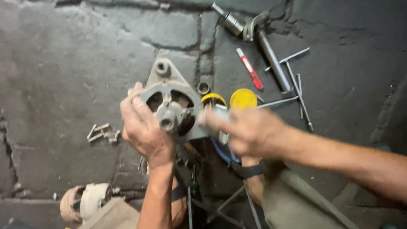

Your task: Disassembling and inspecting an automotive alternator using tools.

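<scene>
The dark stone floor (56, 55) lies open to the left of the hands, while the upper right is crowded with a socket wrench (264, 44), thin metal rods (299, 86), a red-and-white stick-shaped tool (250, 68) and two round yellow caps (243, 98); small metal pieces (103, 132) lie at the left. The left hand (144, 128) reaches up from below, fingers curled shut around the rim of a grey metal alternator housing (170, 97) held above the floor at mid-frame. The right hand (250, 129), blurred, comes in from the right with fingers extended toward the housing's right edge; whether it grips cannot be told.
</scene>
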